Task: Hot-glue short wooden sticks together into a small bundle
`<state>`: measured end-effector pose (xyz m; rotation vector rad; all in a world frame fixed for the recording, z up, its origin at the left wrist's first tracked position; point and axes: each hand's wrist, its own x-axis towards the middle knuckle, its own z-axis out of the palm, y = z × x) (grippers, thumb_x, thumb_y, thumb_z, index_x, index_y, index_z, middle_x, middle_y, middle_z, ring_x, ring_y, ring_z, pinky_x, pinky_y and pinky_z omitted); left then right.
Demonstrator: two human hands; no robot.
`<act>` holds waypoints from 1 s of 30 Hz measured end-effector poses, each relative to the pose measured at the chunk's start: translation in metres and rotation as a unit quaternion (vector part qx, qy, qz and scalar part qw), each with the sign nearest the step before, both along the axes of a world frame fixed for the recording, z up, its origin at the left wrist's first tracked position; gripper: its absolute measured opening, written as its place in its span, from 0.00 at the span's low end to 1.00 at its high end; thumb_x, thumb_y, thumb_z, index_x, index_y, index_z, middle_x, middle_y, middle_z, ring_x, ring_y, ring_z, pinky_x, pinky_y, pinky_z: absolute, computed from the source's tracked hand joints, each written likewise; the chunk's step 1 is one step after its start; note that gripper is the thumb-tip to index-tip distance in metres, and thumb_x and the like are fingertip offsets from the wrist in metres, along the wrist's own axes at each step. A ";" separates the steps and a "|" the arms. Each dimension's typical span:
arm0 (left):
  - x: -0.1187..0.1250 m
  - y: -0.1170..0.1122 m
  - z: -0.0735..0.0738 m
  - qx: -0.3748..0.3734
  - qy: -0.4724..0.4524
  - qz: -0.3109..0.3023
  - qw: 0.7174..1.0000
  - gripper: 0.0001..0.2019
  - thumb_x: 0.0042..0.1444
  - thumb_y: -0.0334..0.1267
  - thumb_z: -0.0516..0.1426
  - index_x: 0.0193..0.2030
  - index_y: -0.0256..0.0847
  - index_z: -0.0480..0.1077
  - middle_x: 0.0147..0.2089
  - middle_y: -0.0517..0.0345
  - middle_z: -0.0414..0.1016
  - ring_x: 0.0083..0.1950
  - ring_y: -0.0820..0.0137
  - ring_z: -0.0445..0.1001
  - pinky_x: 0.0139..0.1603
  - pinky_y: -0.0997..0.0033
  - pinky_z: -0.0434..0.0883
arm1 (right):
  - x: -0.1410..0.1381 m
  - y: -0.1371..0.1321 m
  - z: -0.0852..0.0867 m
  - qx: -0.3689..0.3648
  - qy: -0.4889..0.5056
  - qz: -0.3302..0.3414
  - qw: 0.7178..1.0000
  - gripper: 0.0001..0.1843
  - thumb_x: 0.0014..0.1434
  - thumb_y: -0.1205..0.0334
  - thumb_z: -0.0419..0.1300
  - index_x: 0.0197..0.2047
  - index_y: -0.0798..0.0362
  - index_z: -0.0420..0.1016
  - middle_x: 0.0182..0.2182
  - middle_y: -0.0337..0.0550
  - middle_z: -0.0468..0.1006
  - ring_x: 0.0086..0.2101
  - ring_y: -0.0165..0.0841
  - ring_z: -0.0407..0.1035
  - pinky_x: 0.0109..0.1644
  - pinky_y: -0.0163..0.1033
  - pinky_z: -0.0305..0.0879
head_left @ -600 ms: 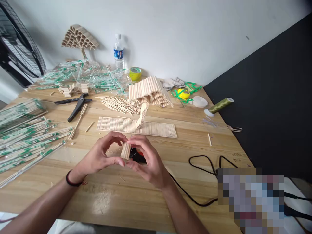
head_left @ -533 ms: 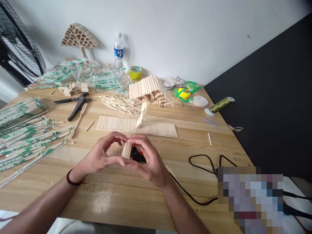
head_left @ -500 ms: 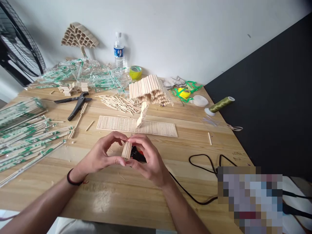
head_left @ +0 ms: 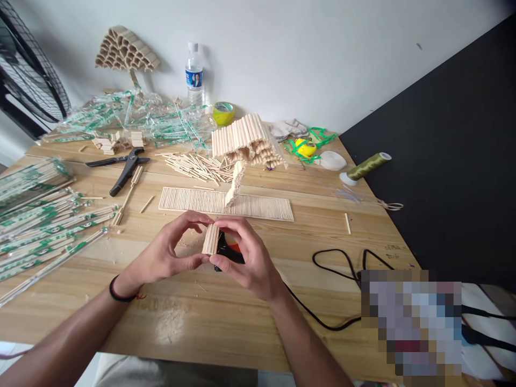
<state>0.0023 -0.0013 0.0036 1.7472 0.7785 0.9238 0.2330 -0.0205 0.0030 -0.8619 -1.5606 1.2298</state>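
My left hand (head_left: 163,252) and my right hand (head_left: 248,258) meet over the middle of the wooden table (head_left: 226,301). Between thumbs and fingertips of both they pinch a small block of short glued wooden sticks (head_left: 210,239), held upright. A black and red tool (head_left: 228,252) lies on the table under my right hand, with a black cord (head_left: 318,320) running off to the right. Just beyond my hands lies a flat mat of sticks (head_left: 193,200), and on it stands a stick-built tree model (head_left: 245,144).
Wrapped chopsticks (head_left: 36,226) cover the left side; empty wrappers (head_left: 133,118) lie at the back. Black cutters (head_left: 127,169), loose cut sticks (head_left: 199,164), a water bottle (head_left: 194,75), yellow tape (head_left: 223,113), a green thread spool (head_left: 366,165) and a second tree model (head_left: 123,51) stand around.
The view has shifted slightly, so everything sits a little higher in the picture. My hands still hold the stick block, fingers adjusted only a little.
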 end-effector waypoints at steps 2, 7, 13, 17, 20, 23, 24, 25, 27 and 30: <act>0.000 0.000 -0.001 0.005 -0.001 -0.001 1.000 0.28 0.63 0.35 0.69 0.68 0.49 0.69 0.65 0.47 0.72 0.64 0.57 0.73 0.69 0.57 0.70 | 0.001 0.001 -0.001 0.005 -0.011 -0.002 1.000 0.25 0.63 0.54 0.75 0.60 0.44 0.76 0.58 0.49 0.76 0.59 0.46 0.75 0.66 0.56 0.74; 0.000 0.000 -0.002 -0.023 0.009 -0.015 1.000 0.34 0.62 0.35 0.70 0.73 0.50 0.66 0.70 0.46 0.70 0.69 0.55 0.72 0.72 0.55 0.69 | 0.004 0.001 -0.001 0.016 -0.008 -0.020 1.000 0.25 0.60 0.56 0.76 0.59 0.44 0.76 0.57 0.48 0.78 0.59 0.46 0.75 0.67 0.57 0.72; 0.000 0.001 0.000 -0.014 0.045 -0.026 0.999 0.30 0.64 0.36 0.69 0.71 0.47 0.69 0.65 0.47 0.76 0.64 0.56 0.76 0.68 0.57 0.72 | 0.005 0.002 0.001 0.028 -0.011 -0.009 1.000 0.26 0.60 0.57 0.75 0.60 0.44 0.76 0.58 0.47 0.78 0.59 0.46 0.75 0.67 0.56 0.72; -0.001 0.003 -0.001 -0.011 0.046 -0.030 0.998 0.29 0.63 0.36 0.68 0.70 0.44 0.69 0.64 0.44 0.77 0.63 0.55 0.77 0.66 0.56 0.72 | 0.004 0.002 0.002 0.031 -0.019 0.001 0.999 0.28 0.59 0.57 0.76 0.60 0.44 0.75 0.58 0.47 0.77 0.60 0.45 0.74 0.67 0.55 0.73; -0.001 0.003 -0.005 -0.015 0.023 -0.020 0.999 0.34 0.63 0.35 0.69 0.74 0.47 0.65 0.67 0.44 0.75 0.64 0.55 0.76 0.66 0.56 0.72 | 0.003 0.003 0.003 0.045 -0.016 -0.012 0.999 0.27 0.59 0.57 0.76 0.59 0.44 0.75 0.58 0.47 0.78 0.59 0.44 0.74 0.67 0.55 0.72; -0.001 0.002 -0.008 -0.015 -0.001 -0.002 1.000 0.33 0.62 0.35 0.70 0.72 0.48 0.67 0.65 0.46 0.75 0.63 0.57 0.77 0.66 0.57 0.72 | 0.003 0.003 0.004 0.042 -0.023 -0.021 0.999 0.26 0.60 0.57 0.75 0.59 0.43 0.75 0.58 0.46 0.78 0.58 0.44 0.75 0.66 0.55 0.73; -0.001 0.002 -0.008 -0.012 -0.002 0.001 1.000 0.31 0.62 0.36 0.70 0.70 0.47 0.68 0.65 0.46 0.76 0.62 0.57 0.77 0.66 0.57 0.73 | 0.004 0.003 0.004 0.037 -0.026 -0.021 0.999 0.26 0.60 0.57 0.75 0.59 0.43 0.75 0.58 0.46 0.78 0.58 0.44 0.75 0.66 0.55 0.74; -0.001 0.002 -0.008 -0.009 -0.002 0.003 1.000 0.30 0.62 0.36 0.70 0.69 0.46 0.70 0.64 0.46 0.76 0.62 0.57 0.77 0.65 0.57 0.73 | 0.004 0.003 0.004 0.032 -0.028 -0.018 0.999 0.26 0.60 0.57 0.75 0.59 0.43 0.75 0.58 0.46 0.78 0.58 0.44 0.75 0.66 0.56 0.74; -0.001 0.002 -0.007 -0.005 0.001 0.003 1.000 0.29 0.62 0.37 0.71 0.68 0.46 0.71 0.64 0.45 0.77 0.60 0.58 0.78 0.64 0.58 0.74 | 0.004 0.002 0.005 0.024 -0.025 -0.012 0.999 0.27 0.60 0.57 0.75 0.60 0.43 0.74 0.58 0.47 0.78 0.58 0.44 0.76 0.66 0.56 0.74; -0.001 0.002 -0.004 -0.006 0.000 0.001 1.000 0.28 0.62 0.38 0.71 0.68 0.45 0.72 0.62 0.46 0.78 0.58 0.58 0.78 0.61 0.59 0.74 | 0.004 0.002 0.004 0.021 -0.014 -0.009 1.000 0.28 0.59 0.57 0.75 0.61 0.43 0.74 0.58 0.47 0.78 0.59 0.45 0.76 0.67 0.56 0.74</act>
